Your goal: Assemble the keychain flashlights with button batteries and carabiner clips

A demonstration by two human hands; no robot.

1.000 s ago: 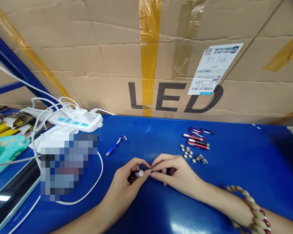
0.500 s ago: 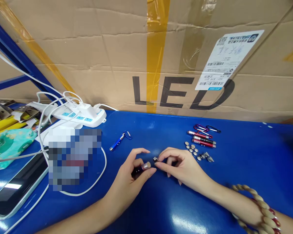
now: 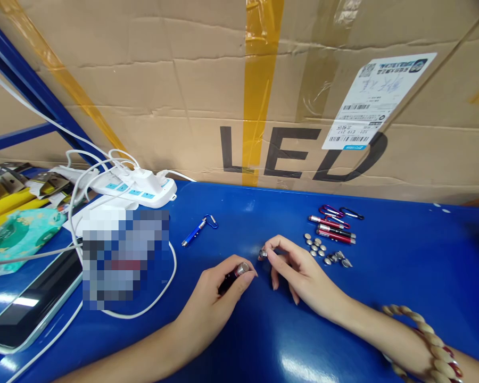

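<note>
My left hand point(image 3: 213, 298) is wrapped round a small dark penlight point(image 3: 242, 268), its silver end showing between thumb and forefinger. Its body is mostly hidden in the palm. Just to the right, my right hand point(image 3: 303, 274) pinches a small dark and silver cap-like piece point(image 3: 262, 254) between thumb and fingertips, apart from the penlight. Several silver button cells point(image 3: 315, 246) lie on the table beyond the right hand, with a second cluster of small silver pieces point(image 3: 335, 258) beside them. Behind those are red and black penlights point(image 3: 335, 235) with carabiner clips point(image 3: 331, 211). A blue penlight point(image 3: 193, 233) with its own clip lies beyond my left hand.
A large cardboard box point(image 3: 183, 106) stands along the back of the blue table point(image 3: 239, 340). To the left are a white power strip point(image 3: 155, 197), looping white cables, a phone point(image 3: 32, 303), a green packet point(image 3: 24, 234) and a blurred-out item point(image 3: 123, 260).
The fingers of my left hand have closed further round the penlight. My right hand has shifted slightly up and away with the small piece, widening the gap. The view has moved a little.
</note>
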